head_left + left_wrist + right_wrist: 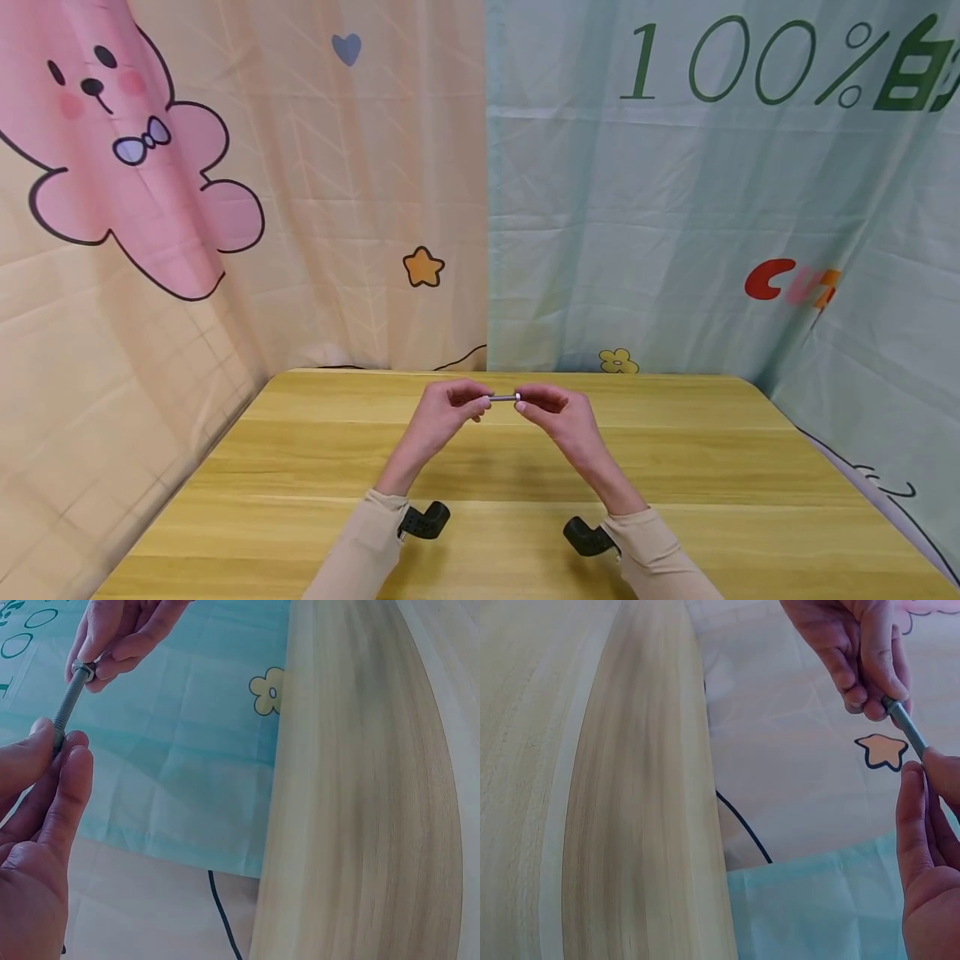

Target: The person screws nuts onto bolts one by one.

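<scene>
At the back, hanging fabric in two colours: peach cloth to the left, printed with a pink cartoon bear, and pale blue-green cloth to the right, lettered in dark green. Below these, a broad, light yellow-brown wood-grain table. Reaching in over it, two beige cloth sleeves, with a black angular wrist device beside each cuff. Beyond the cuffs, bare left hand and bare right hand, raised above the wood, facing each other, fingertips apart. Between them, held off the table: a slim grey metal threaded bolt, roughly level in the head view, bridging the gap. At the left end, pinched between left thumb and fingertips, closed down to the shaft's thickness; a wider collar just showing there in the right wrist view. At the opposite end, pinched likewise by right thumb and fingertips, also nearly together. Middle of the shaft bare, touched by neither side. Smallest of all, a shiny hexagonal metal piece around the bolt's right end, touching the right fingertips; whether nut or head, cannot tell.
</scene>
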`<action>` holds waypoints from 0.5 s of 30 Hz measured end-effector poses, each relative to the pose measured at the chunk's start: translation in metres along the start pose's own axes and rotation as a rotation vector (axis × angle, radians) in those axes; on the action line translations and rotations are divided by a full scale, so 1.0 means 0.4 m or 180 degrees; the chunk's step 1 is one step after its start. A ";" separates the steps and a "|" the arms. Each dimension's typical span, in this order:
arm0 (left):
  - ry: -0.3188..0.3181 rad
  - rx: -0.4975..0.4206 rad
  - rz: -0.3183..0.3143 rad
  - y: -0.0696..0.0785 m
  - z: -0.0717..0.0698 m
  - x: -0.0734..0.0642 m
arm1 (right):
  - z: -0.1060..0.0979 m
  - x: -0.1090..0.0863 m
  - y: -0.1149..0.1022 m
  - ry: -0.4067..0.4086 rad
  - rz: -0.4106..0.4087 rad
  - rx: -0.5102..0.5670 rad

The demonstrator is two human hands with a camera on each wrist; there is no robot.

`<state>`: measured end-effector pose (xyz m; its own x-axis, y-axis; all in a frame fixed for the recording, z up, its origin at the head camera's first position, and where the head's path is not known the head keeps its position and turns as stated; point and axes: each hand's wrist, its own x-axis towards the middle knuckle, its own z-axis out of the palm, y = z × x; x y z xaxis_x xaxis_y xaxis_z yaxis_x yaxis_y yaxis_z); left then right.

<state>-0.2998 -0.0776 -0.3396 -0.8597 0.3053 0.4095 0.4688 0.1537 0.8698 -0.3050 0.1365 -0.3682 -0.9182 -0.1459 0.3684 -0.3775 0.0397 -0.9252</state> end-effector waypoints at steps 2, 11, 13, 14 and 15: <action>0.0027 0.0018 0.0001 0.016 0.000 -0.005 | 0.000 -0.001 -0.002 -0.0002 0.0002 -0.0004; 0.0032 0.0060 -0.0023 0.025 -0.003 -0.010 | 0.002 -0.003 -0.005 -0.0059 0.0002 0.0037; 0.0022 0.0068 -0.0009 0.025 -0.004 -0.010 | 0.002 -0.001 -0.005 -0.0047 0.0024 0.0012; 0.0017 0.0070 -0.0005 0.026 -0.004 -0.010 | 0.002 0.000 -0.003 -0.0046 0.0031 0.0002; 0.0013 0.0076 -0.0002 0.026 -0.004 -0.011 | 0.003 0.001 -0.004 -0.0038 0.0043 -0.0013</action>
<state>-0.2915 -0.0788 -0.3318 -0.8608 0.3014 0.4101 0.4730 0.1763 0.8633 -0.3045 0.1354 -0.3668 -0.9217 -0.1571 0.3547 -0.3655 0.0456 -0.9297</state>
